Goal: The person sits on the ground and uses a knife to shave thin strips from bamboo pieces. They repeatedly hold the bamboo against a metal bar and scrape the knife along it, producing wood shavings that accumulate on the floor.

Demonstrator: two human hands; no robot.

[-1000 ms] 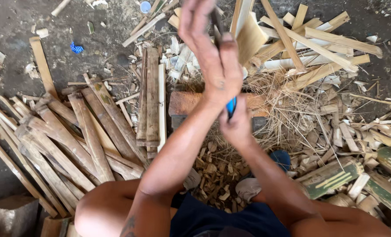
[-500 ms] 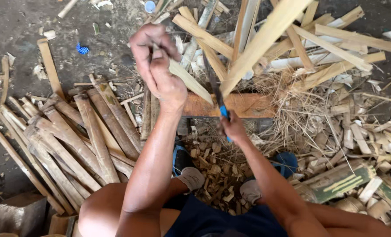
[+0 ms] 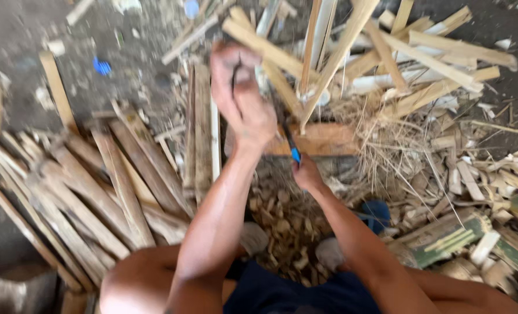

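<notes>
My left hand (image 3: pixel 242 102) is raised and blurred, its fingers closed around a pale bamboo strip (image 3: pixel 259 42) that slants up to the left. Lower down, my right hand (image 3: pixel 306 173) grips a knife with a blue handle (image 3: pixel 294 154); its blade points up towards the strips. Just beyond the knife a flat wooden block (image 3: pixel 328 139) lies on the ground. A long split bamboo strip (image 3: pixel 335 58) stands tilted with its lower end on the block, between the two hands.
A heap of dark split bamboo slats (image 3: pixel 96 186) lies on the left. Pale strips (image 3: pixel 439 64) and dry fibres (image 3: pixel 398 145) pile up at the back right. Green bamboo sections (image 3: pixel 451 235) lie at the right, with chips (image 3: pixel 282 221) between my legs.
One second ago both hands were raised together. The left hand then went up and left with the strip and has now come back right; the right hand dropped towards the block.
</notes>
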